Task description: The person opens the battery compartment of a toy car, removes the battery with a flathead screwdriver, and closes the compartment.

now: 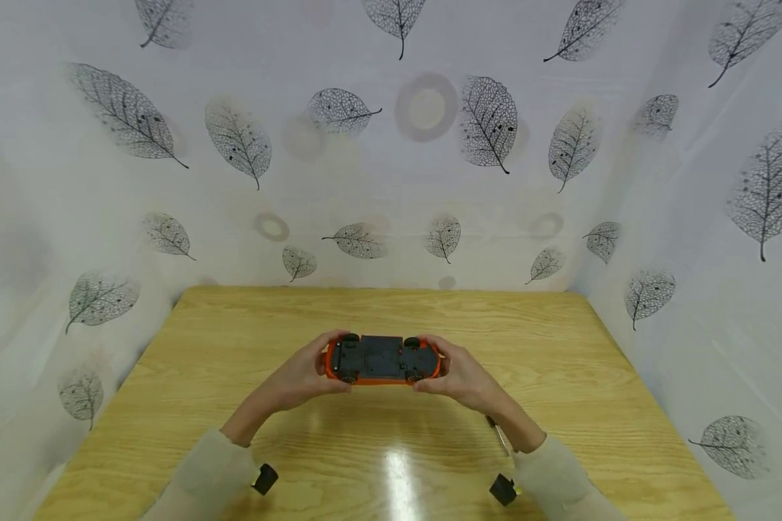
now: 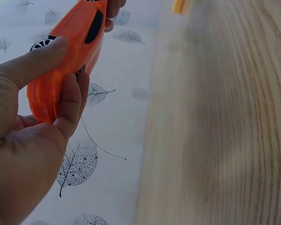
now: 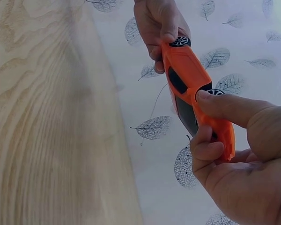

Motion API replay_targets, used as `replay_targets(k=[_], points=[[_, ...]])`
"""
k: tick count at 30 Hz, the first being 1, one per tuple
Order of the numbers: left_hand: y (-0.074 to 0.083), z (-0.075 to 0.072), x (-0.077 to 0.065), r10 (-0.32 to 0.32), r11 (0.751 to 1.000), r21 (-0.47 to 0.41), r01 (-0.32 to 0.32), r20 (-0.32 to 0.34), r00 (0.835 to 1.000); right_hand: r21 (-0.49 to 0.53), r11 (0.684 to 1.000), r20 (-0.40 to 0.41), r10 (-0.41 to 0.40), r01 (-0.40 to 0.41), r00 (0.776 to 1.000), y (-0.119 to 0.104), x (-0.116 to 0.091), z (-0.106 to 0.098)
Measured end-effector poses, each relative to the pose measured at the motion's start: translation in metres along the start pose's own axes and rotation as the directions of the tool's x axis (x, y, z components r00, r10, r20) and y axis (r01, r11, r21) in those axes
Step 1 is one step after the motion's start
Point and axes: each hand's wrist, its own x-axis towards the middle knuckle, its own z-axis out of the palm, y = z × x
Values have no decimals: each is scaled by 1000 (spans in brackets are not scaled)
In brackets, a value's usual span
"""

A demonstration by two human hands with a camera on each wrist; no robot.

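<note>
An orange toy car [image 1: 383, 359] is held up over the wooden table, its dark underside with the wheels turned toward the head view. My left hand [image 1: 303, 374] grips one end of it, and my right hand [image 1: 467, 376] grips the other. In the left wrist view, the thumb lies along the orange side of the car [image 2: 75, 54], near a wheel, with fingers curled round the far side. The right wrist view shows the car [image 3: 188, 70] pinched between thumb and curled fingers, with its dark windows partly visible.
A thin tool [image 1: 498, 436] with a dark end and a silvery length lies on the table [image 1: 391, 311] beside my right forearm. Small black pieces [image 1: 265, 479] show near both sleeves. A leaf-printed white curtain [image 1: 391, 188] surrounds the table's back and sides.
</note>
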Motion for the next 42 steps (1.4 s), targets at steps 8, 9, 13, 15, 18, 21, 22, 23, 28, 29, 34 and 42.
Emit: replay_targets(k=[8, 9, 13, 15, 18, 21, 22, 23, 28, 29, 34, 42], points=[[2, 2, 1, 14, 999, -43, -15, -31, 999, -63, 998, 3, 0, 0, 1000, -7, -2, -9], [2, 2, 1, 19, 999, -51, -20, -33, 999, -73, 997, 12, -3, 4, 1000, -8, -2, -10], [3, 2, 0, 26, 997, -74, -30, -47, 999, -77, 997, 63, -21, 26, 998, -11, -2, -18], [4, 1, 0, 24, 997, -77, -29, -54, 998, -85, 995, 77, -40, 47, 996, -14, -2, -23], [4, 1, -2, 19, 996, -84, -24, -66, 998, -177, 981, 35, -76, 81, 997, -17, -3, -31], [5, 1, -3, 20, 995, -94, -26, -71, 997, -232, 967, -9, -108, 103, 994, -23, -3, -37], [5, 1, -3, 21, 995, -97, -28, -71, 997, -245, 963, -18, -120, 112, 993, -23, -2, -38], [5, 1, -3, 23, 995, -99, -30, -69, 997, -261, 958, -23, -133, 123, 991, -24, -1, -40], [6, 2, -3, 24, 995, -98, -30, -58, 998, -318, 932, -22, -193, 177, 981, -25, 6, -41], [6, 2, -3, 24, 995, -95, -30, -57, 998, -327, 926, -20, -204, 186, 979, -25, 7, -40], [6, 4, -3, 19, 996, -90, -24, -52, 998, -346, 913, 1, -229, 215, 973, -25, 14, -36], [2, 5, -4, 29, 996, -78, -32, -34, 999, -384, 901, 43, -199, 200, 979, -23, 22, -26]])
